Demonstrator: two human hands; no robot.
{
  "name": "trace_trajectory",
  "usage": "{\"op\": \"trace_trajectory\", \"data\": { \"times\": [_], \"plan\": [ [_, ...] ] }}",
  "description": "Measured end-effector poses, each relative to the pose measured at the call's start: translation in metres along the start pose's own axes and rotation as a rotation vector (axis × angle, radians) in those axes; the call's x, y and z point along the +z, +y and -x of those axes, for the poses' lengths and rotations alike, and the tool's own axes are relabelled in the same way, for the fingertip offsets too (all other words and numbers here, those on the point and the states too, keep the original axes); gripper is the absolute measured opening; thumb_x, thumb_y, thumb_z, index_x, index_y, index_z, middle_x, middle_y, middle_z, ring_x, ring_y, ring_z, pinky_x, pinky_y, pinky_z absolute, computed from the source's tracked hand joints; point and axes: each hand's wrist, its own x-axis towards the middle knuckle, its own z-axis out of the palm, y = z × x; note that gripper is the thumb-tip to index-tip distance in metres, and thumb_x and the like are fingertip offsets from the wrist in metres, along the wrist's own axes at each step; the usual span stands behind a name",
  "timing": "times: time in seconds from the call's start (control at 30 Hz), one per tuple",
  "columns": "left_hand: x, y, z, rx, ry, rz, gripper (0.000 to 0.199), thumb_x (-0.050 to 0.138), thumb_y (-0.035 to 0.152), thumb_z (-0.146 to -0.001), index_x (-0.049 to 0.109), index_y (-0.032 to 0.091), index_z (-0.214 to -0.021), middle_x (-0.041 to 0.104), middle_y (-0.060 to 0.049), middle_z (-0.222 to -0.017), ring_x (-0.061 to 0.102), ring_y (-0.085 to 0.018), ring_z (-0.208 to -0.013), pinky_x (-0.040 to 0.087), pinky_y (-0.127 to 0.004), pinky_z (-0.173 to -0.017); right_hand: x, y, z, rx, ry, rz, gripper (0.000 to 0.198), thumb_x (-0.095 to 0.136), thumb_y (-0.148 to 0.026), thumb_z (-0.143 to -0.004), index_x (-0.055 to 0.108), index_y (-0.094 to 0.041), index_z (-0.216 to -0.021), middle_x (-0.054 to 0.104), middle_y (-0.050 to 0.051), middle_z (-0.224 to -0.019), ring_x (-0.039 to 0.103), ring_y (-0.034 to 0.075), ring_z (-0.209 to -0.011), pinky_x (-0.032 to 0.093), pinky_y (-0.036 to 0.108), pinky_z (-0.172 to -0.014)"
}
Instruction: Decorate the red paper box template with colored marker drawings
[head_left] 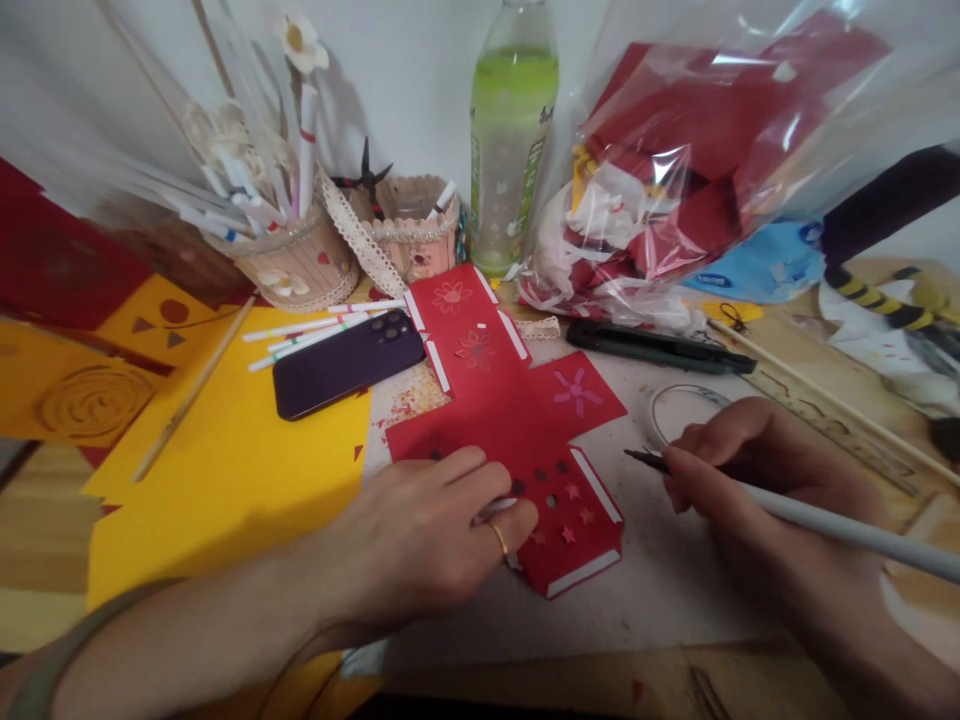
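Note:
A red cross-shaped paper cutout (pixel 495 400) lies flat, with white strips along its edge flaps. Flower drawings, a pink petal shape, dark dots and small stars decorate its panels. My left hand (pixel 442 530) rests on the lower left of the cutout with curled fingers. A small whitish piece (pixel 495 508) shows between them, too little of it to name. To the right of the cutout, my right hand (pixel 750 500) grips a white marker (pixel 840 525) near its dark pointed tip. That tip points left and stays apart from the paper.
Yellow paper (pixel 225 500) lies left, with a phone (pixel 345 365) and several white markers on its edge. Behind stand a pen holder (pixel 300 260), a small basket (pixel 416 240) and a bottle (pixel 514 150). A utility knife (pixel 660 348), tape roll (pixel 686 405) and plastic bag (pixel 660 180) are right.

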Motion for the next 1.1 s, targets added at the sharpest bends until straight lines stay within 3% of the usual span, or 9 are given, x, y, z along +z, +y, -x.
{"op": "trace_trajectory", "data": {
  "times": [0.17,0.33,0.43,0.6,0.83,1.1],
  "plan": [
    [0.001,0.018,0.019,-0.019,-0.012,0.036,0.026,0.037,0.019,-0.095,0.056,0.019,-0.077,0.052,0.004,-0.068,0.049,-0.011,-0.059,0.029,-0.024,-0.045,-0.006,-0.014,0.005,-0.020,-0.082,0.089,0.017,0.064,-0.030,-0.076,0.053,-0.027,-0.063,0.052,-0.004,-0.055,0.043,0.013,-0.046,0.031,0.023,-0.039],
    [0.011,0.028,0.026,0.119,-0.016,0.048,0.022,0.041,0.015,-0.091,0.054,0.015,-0.109,0.058,0.000,-0.075,0.052,-0.016,-0.061,0.036,-0.029,-0.043,0.001,-0.009,0.021,0.013,-0.255,0.167,0.016,0.060,-0.026,-0.076,0.049,-0.025,-0.064,0.054,-0.003,-0.055,0.048,0.013,-0.046,0.037,0.023,-0.039],
    [0.017,0.029,0.025,0.126,0.016,0.029,0.021,0.043,0.014,-0.090,0.055,0.013,-0.107,0.056,0.000,-0.071,0.052,-0.016,-0.058,0.037,-0.029,-0.041,0.011,-0.001,0.031,0.013,-0.323,0.138,0.020,0.056,-0.025,-0.078,0.044,-0.024,-0.062,0.052,-0.003,-0.056,0.048,0.013,-0.050,0.037,0.023,-0.042],
    [0.020,0.029,0.016,0.161,0.058,-0.019,0.027,0.036,0.013,-0.093,0.053,0.009,-0.112,0.054,0.000,-0.067,0.052,-0.014,-0.056,0.035,-0.028,-0.040,0.017,0.009,0.035,-0.024,-0.320,0.147,0.025,0.054,-0.024,-0.081,0.040,-0.024,-0.060,0.046,-0.005,-0.052,0.040,0.011,-0.046,0.031,0.023,-0.042],
    [0.025,0.027,0.011,0.162,0.057,-0.034,0.023,0.039,0.013,-0.092,0.057,0.008,-0.107,0.052,0.000,-0.065,0.051,-0.015,-0.057,0.032,-0.028,-0.042,0.014,0.013,0.032,-0.107,-0.364,0.223,0.024,0.053,-0.023,-0.083,0.040,-0.024,-0.063,0.047,-0.006,-0.051,0.042,0.010,-0.044,0.033,0.021,-0.041],
    [0.026,0.027,0.013,0.148,0.035,-0.012,0.023,0.040,0.014,-0.092,0.057,0.008,-0.105,0.051,-0.001,-0.066,0.050,-0.016,-0.057,0.032,-0.029,-0.041,0.020,0.012,0.033,-0.065,-0.358,0.249,0.024,0.053,-0.024,-0.083,0.041,-0.023,-0.062,0.052,-0.005,-0.052,0.045,0.010,-0.046,0.036,0.022,-0.043]
  ]
}}
